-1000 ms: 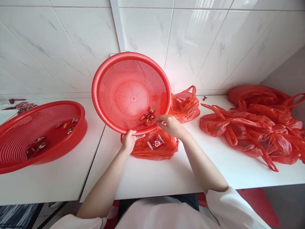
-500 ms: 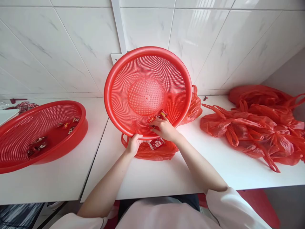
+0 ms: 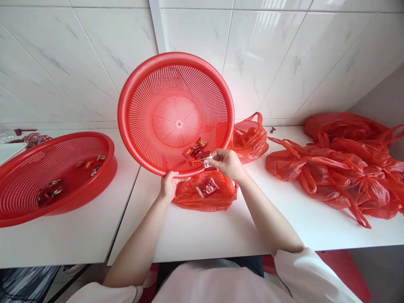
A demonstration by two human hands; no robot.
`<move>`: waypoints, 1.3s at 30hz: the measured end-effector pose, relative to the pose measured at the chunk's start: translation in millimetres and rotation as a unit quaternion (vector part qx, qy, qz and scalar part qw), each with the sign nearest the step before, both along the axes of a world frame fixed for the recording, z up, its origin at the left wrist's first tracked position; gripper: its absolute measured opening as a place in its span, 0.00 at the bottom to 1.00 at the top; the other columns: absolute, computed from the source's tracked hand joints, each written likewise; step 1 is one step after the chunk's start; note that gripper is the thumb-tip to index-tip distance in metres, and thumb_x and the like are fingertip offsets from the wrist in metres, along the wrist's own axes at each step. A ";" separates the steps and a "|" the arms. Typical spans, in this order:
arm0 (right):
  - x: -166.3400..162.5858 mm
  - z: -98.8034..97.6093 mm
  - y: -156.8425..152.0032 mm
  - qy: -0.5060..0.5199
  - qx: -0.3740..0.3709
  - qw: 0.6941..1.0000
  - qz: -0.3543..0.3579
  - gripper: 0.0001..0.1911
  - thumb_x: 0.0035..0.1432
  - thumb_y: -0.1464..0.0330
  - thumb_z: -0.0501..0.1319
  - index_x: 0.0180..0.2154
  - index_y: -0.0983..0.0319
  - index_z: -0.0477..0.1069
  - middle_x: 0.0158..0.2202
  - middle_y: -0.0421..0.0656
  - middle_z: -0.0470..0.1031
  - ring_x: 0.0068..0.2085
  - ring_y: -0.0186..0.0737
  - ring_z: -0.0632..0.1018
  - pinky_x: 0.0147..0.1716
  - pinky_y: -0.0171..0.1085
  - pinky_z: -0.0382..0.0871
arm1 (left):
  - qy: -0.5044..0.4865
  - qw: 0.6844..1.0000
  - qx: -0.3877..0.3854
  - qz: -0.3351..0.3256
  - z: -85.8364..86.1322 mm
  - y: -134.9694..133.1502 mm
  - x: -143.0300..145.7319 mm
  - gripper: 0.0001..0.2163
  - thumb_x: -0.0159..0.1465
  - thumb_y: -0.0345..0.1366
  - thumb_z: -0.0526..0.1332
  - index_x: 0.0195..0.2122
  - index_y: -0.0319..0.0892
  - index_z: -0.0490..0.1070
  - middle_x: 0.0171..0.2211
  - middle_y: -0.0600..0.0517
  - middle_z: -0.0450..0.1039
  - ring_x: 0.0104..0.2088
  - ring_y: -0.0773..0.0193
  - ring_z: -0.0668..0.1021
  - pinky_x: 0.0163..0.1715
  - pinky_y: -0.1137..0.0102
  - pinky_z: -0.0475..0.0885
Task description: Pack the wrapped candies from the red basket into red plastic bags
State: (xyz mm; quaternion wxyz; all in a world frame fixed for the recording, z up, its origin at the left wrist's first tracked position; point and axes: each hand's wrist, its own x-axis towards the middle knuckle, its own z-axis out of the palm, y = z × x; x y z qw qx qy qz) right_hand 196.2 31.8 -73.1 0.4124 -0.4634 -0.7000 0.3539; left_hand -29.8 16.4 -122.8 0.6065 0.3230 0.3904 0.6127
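Note:
My left hand grips the lower rim of a red perforated plastic basket, which is tilted up with its inside facing me. Several small wrapped candies lie at the basket's lower right. At that side of the rim, my right hand pinches a wrapped candy with white and dark red on its wrapper. Below the basket sits an open red plastic bag, and a dark red packet with white print shows in its mouth.
On the left stands a second red basket with several wrapped candies inside. Another red bag is behind on the right. Tied red bags are heaped at the far right. A seam divides the white table, and a tiled wall rises behind.
The basket has shifted left and slightly up with my left hand. My right hand has come out from inside the basket to its right rim, with a wrapped candy in its fingers.

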 end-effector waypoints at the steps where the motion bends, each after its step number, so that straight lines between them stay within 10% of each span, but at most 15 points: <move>1: 0.7 1.2 -1.1 -0.009 -0.006 1.000 0.024 0.22 0.52 0.50 0.63 0.31 0.63 0.72 0.25 0.40 0.73 0.24 0.32 0.70 0.24 0.32 0.61 | 0.001 1.000 0.000 0.002 0.4 0.7 -0.8 0.07 0.49 0.32 0.61 0.29 0.37 0.72 0.31 0.48 0.74 0.39 0.51 0.79 0.34 0.54 0.79; 13: -8.4 -0.6 -4.0 -0.206 0.158 0.965 0.046 0.20 0.67 0.57 0.49 0.49 0.61 0.71 0.48 0.48 0.75 0.49 0.42 0.75 0.49 0.40 0.68 | -0.008 1.000 0.008 0.002 -5.6 -2.8 5.3 0.05 0.48 0.30 0.61 0.28 0.39 0.71 0.31 0.49 0.75 0.40 0.52 0.79 0.37 0.58 0.76; 21: -23.4 -18.2 -4.4 -0.302 0.183 0.928 0.120 0.28 0.64 0.55 0.54 0.60 0.63 0.63 0.58 0.53 0.69 0.60 0.51 0.69 0.64 0.61 0.27 | 0.001 0.998 -0.008 -0.061 -10.6 -7.7 9.1 0.03 0.51 0.31 0.61 0.27 0.42 0.70 0.31 0.51 0.75 0.41 0.54 0.78 0.40 0.58 0.75; 28: -12.6 0.1 -10.2 -0.218 0.140 0.951 0.170 0.22 0.63 0.72 0.54 0.58 0.55 0.67 0.52 0.43 0.76 0.49 0.42 0.78 0.52 0.42 0.69 | -0.032 0.999 0.000 -0.041 0.8 -5.7 6.9 0.11 0.50 0.32 0.60 0.36 0.39 0.71 0.39 0.46 0.76 0.41 0.52 0.79 0.40 0.55 0.75; 39: -15.1 18.5 -21.6 -0.141 0.104 0.973 0.147 0.22 0.70 0.62 0.45 0.59 0.57 0.65 0.50 0.44 0.77 0.46 0.40 0.79 0.48 0.39 0.70 | -0.045 0.997 -0.002 -0.056 2.2 -3.0 3.2 0.08 0.52 0.32 0.59 0.33 0.36 0.72 0.39 0.44 0.77 0.43 0.50 0.78 0.40 0.56 0.75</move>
